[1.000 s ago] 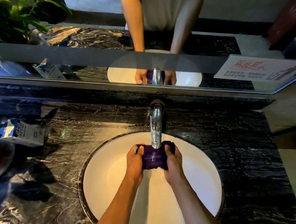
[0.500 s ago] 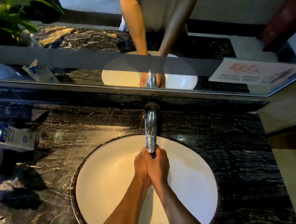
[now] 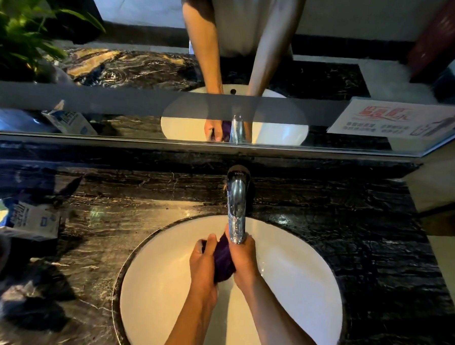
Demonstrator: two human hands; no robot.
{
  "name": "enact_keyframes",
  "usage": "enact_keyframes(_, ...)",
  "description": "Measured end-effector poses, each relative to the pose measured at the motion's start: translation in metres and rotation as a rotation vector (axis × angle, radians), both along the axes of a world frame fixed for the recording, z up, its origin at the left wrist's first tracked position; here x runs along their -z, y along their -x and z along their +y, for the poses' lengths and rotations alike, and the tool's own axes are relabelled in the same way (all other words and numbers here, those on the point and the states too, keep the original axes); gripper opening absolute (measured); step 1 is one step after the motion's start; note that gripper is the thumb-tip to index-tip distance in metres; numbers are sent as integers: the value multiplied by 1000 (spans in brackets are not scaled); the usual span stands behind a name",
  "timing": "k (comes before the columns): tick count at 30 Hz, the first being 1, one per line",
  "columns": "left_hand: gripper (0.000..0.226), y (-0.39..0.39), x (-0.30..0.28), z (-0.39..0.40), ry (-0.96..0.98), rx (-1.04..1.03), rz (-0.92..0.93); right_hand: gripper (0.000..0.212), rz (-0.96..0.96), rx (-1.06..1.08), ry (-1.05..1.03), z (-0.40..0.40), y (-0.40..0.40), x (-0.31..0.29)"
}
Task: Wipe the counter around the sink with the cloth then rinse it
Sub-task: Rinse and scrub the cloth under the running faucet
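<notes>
A purple cloth (image 3: 224, 259) is bunched between my two hands over the white sink basin (image 3: 299, 281), right under the spout of the chrome faucet (image 3: 236, 209). My left hand (image 3: 203, 260) grips the cloth's left side with fingers curled round it. Pressed against its right side is my right hand (image 3: 244, 260), just below the spout. The black marble counter (image 3: 349, 231) surrounds the basin and looks wet and shiny. Most of the cloth is hidden between my palms.
A blue and white carton (image 3: 21, 219) lies on the counter at the left. A mirror (image 3: 121, 69) runs along the back wall, with a plant (image 3: 23, 24) at the upper left and a printed notice (image 3: 397, 123) at the right.
One second ago the cloth was spread wide between my hands; then my hands closed together over it. Now they have parted slightly, with the cloth bunched lengthwise between them.
</notes>
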State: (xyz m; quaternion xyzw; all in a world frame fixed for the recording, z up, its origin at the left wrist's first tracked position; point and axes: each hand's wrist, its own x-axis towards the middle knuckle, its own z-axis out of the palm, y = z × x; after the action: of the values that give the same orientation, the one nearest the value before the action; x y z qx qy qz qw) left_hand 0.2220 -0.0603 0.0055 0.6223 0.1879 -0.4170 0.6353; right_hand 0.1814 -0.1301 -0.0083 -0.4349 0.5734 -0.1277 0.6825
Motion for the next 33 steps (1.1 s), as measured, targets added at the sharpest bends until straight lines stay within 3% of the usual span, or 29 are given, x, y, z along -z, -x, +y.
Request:
enact_keyframes(2, 10, -10, -2, 5, 88, -24, -15, 2, -120, 76, -113, -8, 10, -3)
enact_keyframes(5, 34, -24, 5, 10, 148, -45, -16, 19, -248, 186, -262, -23, 30, -4)
enact_keyframes(8, 34, -27, 7, 12, 174, 27, -27, 29, -309, 177, -350, -34, 49, -4)
enact_keyframes(15, 20, -24, 15, 11, 159, 164, -8, 25, -143, 83, -102, -48, 70, -3)
enact_keyframes(20, 28, -15, 13, 2, 140, 220, 53, 25, -180, 202, -117, -44, 81, -11)
enact_keyframes(23, 35, -10, 12, -3, 112, 240, 64, 28, -200, 163, -128, -43, 89, -17)
enact_keyframes(28, 26, 1, 10, -8, 152, 214, 174, 36, -277, 133, -215, -43, 97, -19)
enact_keyframes(33, 20, 6, 9, -9, 213, 220, 176, 23, -288, 245, -211, -43, 103, -10)
